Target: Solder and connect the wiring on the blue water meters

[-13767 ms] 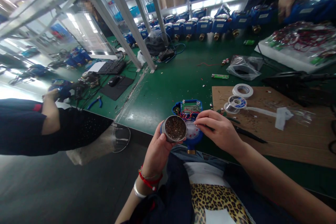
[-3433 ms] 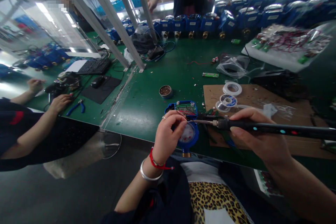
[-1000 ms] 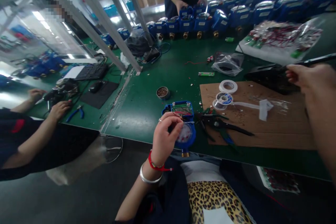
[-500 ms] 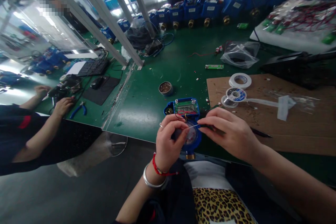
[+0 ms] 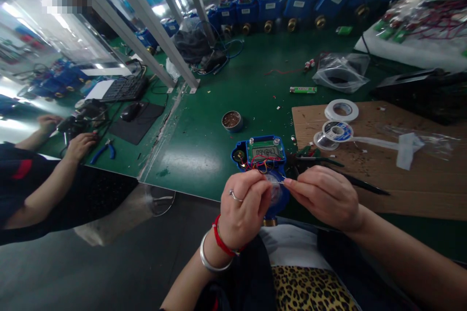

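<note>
A black mouse (image 5: 131, 111) rests on a dark mat (image 5: 141, 129) near a keyboard (image 5: 126, 88).

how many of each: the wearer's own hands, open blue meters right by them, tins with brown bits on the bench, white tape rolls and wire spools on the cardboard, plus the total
Hands: 2 (left hand, right hand)
Open blue meter: 1
Tin with brown bits: 1
White tape roll: 1
Wire spool: 1
Total: 6
</note>
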